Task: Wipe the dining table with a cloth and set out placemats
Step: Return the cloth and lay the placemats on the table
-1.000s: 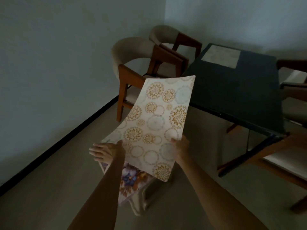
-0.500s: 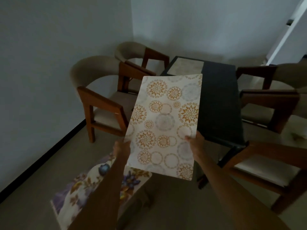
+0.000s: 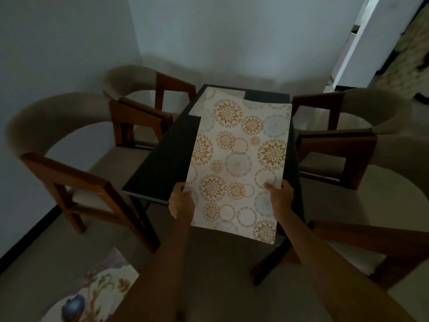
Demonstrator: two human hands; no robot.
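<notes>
Now at the counter [image 3: 162, 159], I hold a placemat [image 3: 239, 163] above it, left hand [image 3: 181, 203] and right hand [image 3: 281, 201] pinching its sides; next, I judge, lower it flat near another mat [image 3: 222, 94].

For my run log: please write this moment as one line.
both hands: left hand, right hand grip placemat | above table | not yet laid

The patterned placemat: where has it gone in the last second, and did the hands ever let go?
Both hands, left hand and right hand, carried the placemat from beside the dark table to over its near end. They never let go. The other mat stayed at the table's far end.
</notes>
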